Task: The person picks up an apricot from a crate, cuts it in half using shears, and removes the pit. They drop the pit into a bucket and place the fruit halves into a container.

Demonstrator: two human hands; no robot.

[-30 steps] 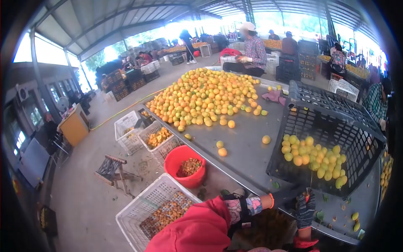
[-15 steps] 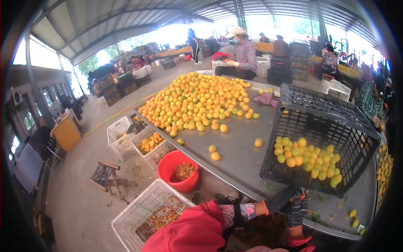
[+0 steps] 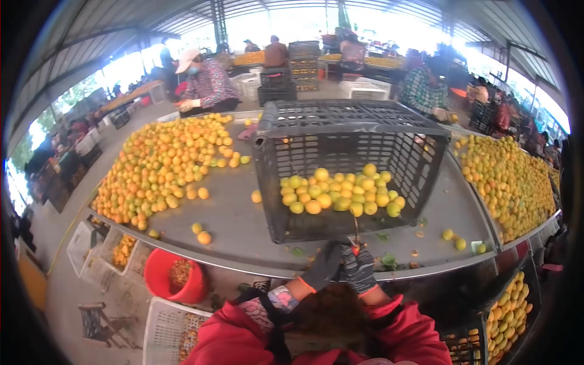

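Note:
A black plastic crate (image 3: pixel 267 201) lies tipped on its side on the metal table (image 3: pixel 231 225), its open side facing me and yellow-orange apricots (image 3: pixel 334 188) inside it. Just in front of its near edge, my two gloved hands are close together. My right hand (image 3: pixel 360 271), in a grey striped glove, is closed around a thin tool (image 3: pixel 356 234) that points up towards the crate. My left hand (image 3: pixel 323 267), in a dark glove, is beside it with its fingers drawn together; whatever they hold is hidden.
A large heap of apricots (image 3: pixel 164 164) covers the table's left part, and another heap (image 3: pixel 505 182) lies on the right. Below the left edge stand a red bucket (image 3: pixel 194 286) and a white basket (image 3: pixel 157 328) with cut fruit. A person (image 3: pixel 210 85) sits across the table.
My view has swung to the right, so the crate now appears nearer the middle. My hands have come up to the table edge, and the thin tool shows clearly in my right hand.

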